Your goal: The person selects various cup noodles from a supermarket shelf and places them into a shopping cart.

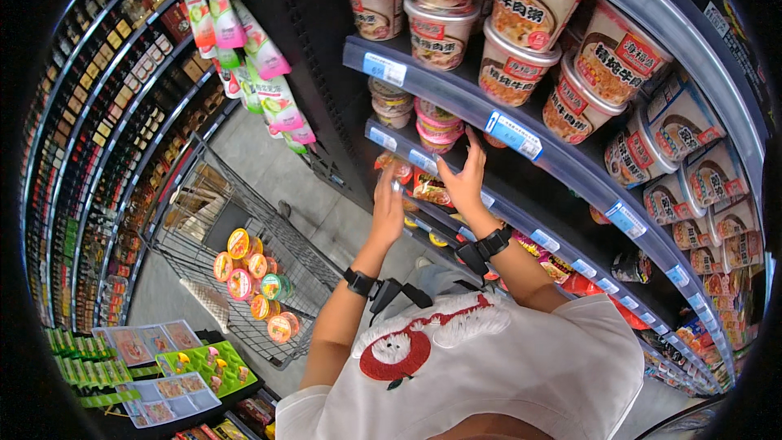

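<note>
Both my hands are raised at a shelf of packaged food. My right hand (464, 183) has its fingers spread at the lower shelf's clear price rail (397, 143) and holds nothing. Just beyond its fingertips is a stack of pink-banded cups (437, 128). My left hand (387, 208) is held up with its fingers straight, seen almost edge-on, and nothing shows in it. Next to its fingertips are orange-and-red food packets (394, 166), partly hidden. A noodle packet (431, 188) lies between the two hands. Above them, paper tubs (443, 40) stand stacked on the upper shelf.
A wire shopping cart (293, 266) on the left holds several lidded cups (241, 284). Pouches (269, 95) hang on the dark shelf end. A green sample tray (211, 366) stands at lower left. Shelves of bottles (104, 104) line the far side.
</note>
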`<state>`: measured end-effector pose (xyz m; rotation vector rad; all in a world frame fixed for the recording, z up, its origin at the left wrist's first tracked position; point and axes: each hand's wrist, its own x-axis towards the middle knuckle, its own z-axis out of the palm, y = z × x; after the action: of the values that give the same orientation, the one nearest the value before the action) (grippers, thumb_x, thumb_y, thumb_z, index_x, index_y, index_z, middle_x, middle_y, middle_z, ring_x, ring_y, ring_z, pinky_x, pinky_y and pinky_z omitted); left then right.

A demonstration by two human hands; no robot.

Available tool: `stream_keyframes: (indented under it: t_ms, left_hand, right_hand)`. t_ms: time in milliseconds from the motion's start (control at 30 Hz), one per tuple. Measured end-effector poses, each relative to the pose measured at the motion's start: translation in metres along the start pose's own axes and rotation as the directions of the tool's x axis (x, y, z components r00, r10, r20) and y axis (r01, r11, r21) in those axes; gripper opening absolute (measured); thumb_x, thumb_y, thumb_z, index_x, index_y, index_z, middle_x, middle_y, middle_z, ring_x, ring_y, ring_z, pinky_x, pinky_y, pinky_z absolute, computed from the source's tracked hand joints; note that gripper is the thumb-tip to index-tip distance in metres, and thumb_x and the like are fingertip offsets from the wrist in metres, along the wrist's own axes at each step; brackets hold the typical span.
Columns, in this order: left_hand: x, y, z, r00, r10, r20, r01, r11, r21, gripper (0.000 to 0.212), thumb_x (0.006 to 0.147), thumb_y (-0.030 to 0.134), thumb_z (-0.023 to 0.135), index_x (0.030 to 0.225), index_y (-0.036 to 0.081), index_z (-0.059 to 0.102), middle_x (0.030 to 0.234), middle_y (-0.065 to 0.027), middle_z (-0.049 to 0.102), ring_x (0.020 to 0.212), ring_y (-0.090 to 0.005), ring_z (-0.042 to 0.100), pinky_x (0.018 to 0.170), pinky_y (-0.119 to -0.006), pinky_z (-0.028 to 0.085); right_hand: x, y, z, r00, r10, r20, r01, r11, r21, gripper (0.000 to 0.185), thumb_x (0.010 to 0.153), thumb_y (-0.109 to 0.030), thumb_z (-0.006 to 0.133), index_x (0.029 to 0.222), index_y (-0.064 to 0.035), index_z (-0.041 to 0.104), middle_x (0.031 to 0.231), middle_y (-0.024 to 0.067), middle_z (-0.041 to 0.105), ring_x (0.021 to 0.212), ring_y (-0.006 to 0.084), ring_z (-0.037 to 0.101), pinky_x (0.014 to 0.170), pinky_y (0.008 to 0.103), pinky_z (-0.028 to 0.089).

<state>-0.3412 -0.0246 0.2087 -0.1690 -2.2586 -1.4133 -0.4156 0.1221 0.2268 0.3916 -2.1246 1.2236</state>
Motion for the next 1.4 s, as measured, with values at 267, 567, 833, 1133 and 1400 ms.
stream_keyframes:
  t_ms: [267,567,833,1133,1400]
  left_hand:
    - [0.075,-0.012,0.056,0.995,-0.052,-0.081,0.039,0.988,-0.152,0.045,0.088,0.022,0.024,0.126,-0.003,0.024,0.13,-0.0183,0.027,0.122,-0.0288,0.024,0.099,-0.034,0.017]
    - [0.084,-0.016,0.075,0.985,-0.155,-0.076,0.139,0.973,-0.182,0.054,0.089,0.035,0.023,0.127,-0.004,0.022,0.132,-0.0185,0.024,0.123,-0.0272,0.021,0.1,-0.033,0.015]
    - [0.065,0.013,0.062,0.978,-0.195,-0.069,0.147,0.89,-0.431,0.052,0.088,0.032,0.026,0.128,-0.001,0.021,0.131,-0.0163,0.025,0.122,-0.025,0.023,0.099,-0.032,0.017]
    - [-0.004,0.044,-0.029,0.936,-0.088,-0.341,0.047,0.991,-0.127,0.052,0.086,0.027,0.031,0.128,-0.002,0.021,0.13,-0.0203,0.026,0.121,-0.0303,0.025,0.099,-0.035,0.018]
    - [-0.141,0.021,-0.127,0.852,-0.16,-0.498,0.273,0.948,0.163,0.055,0.077,0.009,0.042,0.127,-0.003,0.022,0.129,-0.0228,0.026,0.122,-0.0341,0.022,0.1,-0.037,0.017]
  right_hand:
    - [0.028,0.034,-0.004,0.966,0.052,0.253,-0.049,0.999,-0.019,0.082,0.064,-0.037,0.067,0.12,0.0069,0.028,0.118,0.0264,0.036,0.112,0.0379,0.034,0.094,0.0374,0.027]
    - [0.039,0.039,-0.001,0.933,-0.047,0.357,-0.002,0.99,0.138,0.073,0.065,-0.029,0.068,0.12,0.0016,0.032,0.117,0.0217,0.04,0.109,0.034,0.04,0.091,0.0366,0.031]
    - [0.028,0.024,-0.012,0.935,-0.038,0.352,-0.055,0.966,0.252,0.073,0.069,-0.019,0.063,0.125,0.004,0.022,0.123,0.0221,0.034,0.114,0.0314,0.035,0.094,0.0349,0.028]
    - [-0.032,-0.056,0.031,0.923,-0.047,0.382,-0.232,0.724,0.649,0.065,0.072,-0.013,0.058,0.125,0.0037,0.024,0.123,0.017,0.035,0.115,0.0258,0.035,0.095,0.0354,0.028]
    - [-0.139,-0.147,0.089,0.719,-0.019,0.695,-0.615,0.45,0.648,0.04,0.088,-0.021,0.038,0.12,0.0034,0.033,0.12,0.0115,0.04,0.112,0.016,0.036,0.094,0.0275,0.025]
